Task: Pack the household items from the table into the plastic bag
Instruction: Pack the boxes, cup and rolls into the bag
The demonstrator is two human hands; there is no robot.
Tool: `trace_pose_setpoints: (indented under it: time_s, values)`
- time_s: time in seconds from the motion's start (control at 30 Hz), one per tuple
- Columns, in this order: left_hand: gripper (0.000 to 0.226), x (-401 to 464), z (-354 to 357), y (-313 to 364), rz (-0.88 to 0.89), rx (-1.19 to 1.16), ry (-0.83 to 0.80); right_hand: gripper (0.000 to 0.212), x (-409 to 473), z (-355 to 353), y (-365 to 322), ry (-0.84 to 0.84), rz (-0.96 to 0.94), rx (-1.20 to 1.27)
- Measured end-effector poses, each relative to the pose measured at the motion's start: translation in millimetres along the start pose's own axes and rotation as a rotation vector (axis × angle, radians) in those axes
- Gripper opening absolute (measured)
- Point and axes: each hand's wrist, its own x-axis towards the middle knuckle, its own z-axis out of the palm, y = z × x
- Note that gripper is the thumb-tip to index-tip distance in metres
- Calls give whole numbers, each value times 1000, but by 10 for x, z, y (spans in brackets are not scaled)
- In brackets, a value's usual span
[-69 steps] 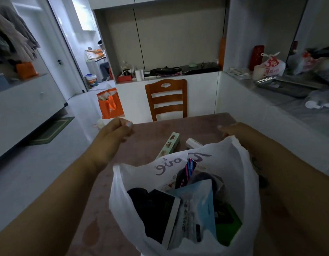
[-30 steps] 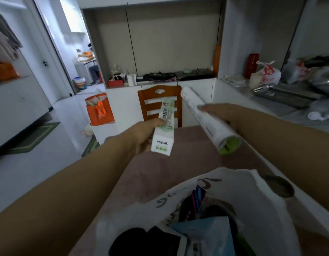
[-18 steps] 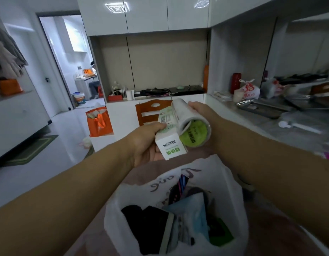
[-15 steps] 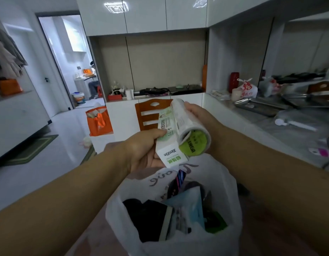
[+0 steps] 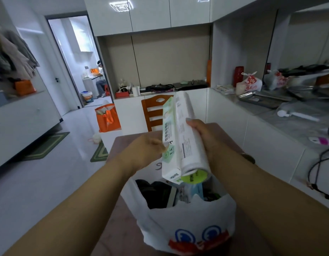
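Observation:
A white plastic bag (image 5: 187, 224) with a printed face stands open on the brownish table (image 5: 121, 215), holding dark and light-blue items. Just above its mouth I hold two long things side by side, tilted steeply with their lower ends near the opening. My left hand (image 5: 147, 150) grips a pale green and white carton (image 5: 169, 145). My right hand (image 5: 202, 135) is wrapped around a white roll with a green end cap (image 5: 189, 137).
A wooden chair (image 5: 153, 111) stands at the table's far side. An orange bag (image 5: 107, 118) sits on the floor to the left. A counter (image 5: 282, 117) on the right carries bags, trays and cables. A person sits in the far doorway room.
Both hands have lowered the carton and the roll from chest height and tipped them steeply, so their lower ends hang just over the bag's mouth.

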Motion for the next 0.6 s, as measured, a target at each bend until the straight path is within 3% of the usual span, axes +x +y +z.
trace_pose_setpoints:
  time_s: [0.1,0.13,0.2,0.3,0.43,0.5,0.6]
  values:
    - [19,-75,-15,-155,27,410,467,73,98,-17,43,53,-36,26]
    - [29,-118,-22,-223,3,514,616,78,124,-33,33,71,-86,2]
    - [44,-205,-33,-332,-97,622,740,82,175,-41,31,76,-168,-73]
    - [48,-244,-20,-419,-215,684,659,92,237,6,116,79,-247,-269]
    - [41,-142,-15,-422,-224,657,596,103,281,-34,342,77,-324,-490]
    - [27,-83,-19,-418,-165,473,576,109,301,-82,428,66,-316,-564]
    - [24,-14,-45,-385,-128,50,528,113,298,-181,473,63,-332,-698]
